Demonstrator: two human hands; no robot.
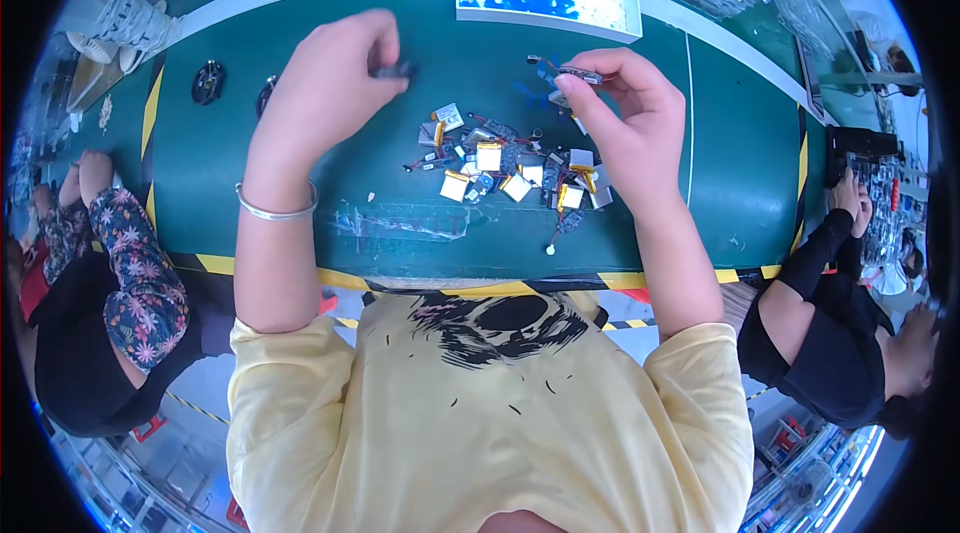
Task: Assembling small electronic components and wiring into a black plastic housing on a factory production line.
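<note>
My left hand [325,83], a bangle on its wrist, is raised over the left half of the green table. Its thumb and fingers pinch a small dark part [398,70], blurred and half hidden. My right hand [635,113] grips a small circuit board [582,76] between thumb and fingertips, with thin wires at its end. Between and below the hands lies a loose pile of small circuit boards with wires and silver-and-yellow battery cells [488,157]. A few blue pieces [530,93] lie beside the held board. Near my left hand is a black rounded part [266,96], partly covered by it.
A white box [550,23] of blue pieces stands at the far side. Another black rounded part [208,83] sits at the left. Clear tape [400,223] is stuck near the front edge. Striped tape borders the green table [740,183]. Other people work at both sides.
</note>
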